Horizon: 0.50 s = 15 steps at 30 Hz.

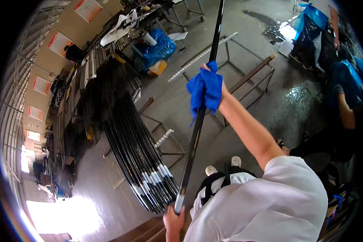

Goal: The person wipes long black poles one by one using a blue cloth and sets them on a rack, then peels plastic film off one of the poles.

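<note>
A long black glossy pole (193, 149) slants across the view from near my body up past the top edge. My left hand (174, 220) is closed round its lower end, just below a pale grey stretch. Farther up, my right hand (223, 96) grips the pole through a blue cloth (205, 86) folded about it. The cloth covers most of that hand, and one loose corner hangs down beside the pole. To the left lies a row of similar black poles (133, 149), side by side, several with whitish bands near their near ends.
Metal stands (248, 76) with a white notched strip (203, 56) are ahead. A lower stand (165, 139) supports the poles. A blue plastic bag (159, 44) and a cardboard box (157, 67) sit beyond. At the right, another person's arm (346, 111) shows beside blue plastic sheeting (353, 76).
</note>
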### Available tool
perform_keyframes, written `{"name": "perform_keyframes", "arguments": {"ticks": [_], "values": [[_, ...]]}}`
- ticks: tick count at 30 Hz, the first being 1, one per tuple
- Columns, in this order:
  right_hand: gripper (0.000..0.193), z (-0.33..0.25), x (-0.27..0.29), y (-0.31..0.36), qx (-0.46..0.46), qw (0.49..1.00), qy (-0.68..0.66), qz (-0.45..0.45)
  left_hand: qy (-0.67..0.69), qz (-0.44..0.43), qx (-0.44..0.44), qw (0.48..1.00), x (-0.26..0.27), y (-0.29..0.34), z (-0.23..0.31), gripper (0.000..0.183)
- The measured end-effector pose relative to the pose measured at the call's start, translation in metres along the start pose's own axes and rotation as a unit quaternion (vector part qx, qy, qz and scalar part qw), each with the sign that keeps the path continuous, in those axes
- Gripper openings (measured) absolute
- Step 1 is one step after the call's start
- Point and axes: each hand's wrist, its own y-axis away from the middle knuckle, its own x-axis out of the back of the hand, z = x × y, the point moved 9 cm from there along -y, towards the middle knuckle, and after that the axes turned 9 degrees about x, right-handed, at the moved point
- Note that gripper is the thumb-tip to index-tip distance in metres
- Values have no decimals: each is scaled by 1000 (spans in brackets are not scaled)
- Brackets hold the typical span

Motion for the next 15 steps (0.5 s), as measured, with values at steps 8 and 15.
{"name": "perform_keyframes", "arguments": {"ticks": [8,15], "values": [[26,-156,-42,-102,192,975,110,-35,-40,34,182,982,-43,36,-179,28],[38,-243,-109,-138,160,903,229,-327,-20,-21,215,976,-85,48,-237,24]]}}
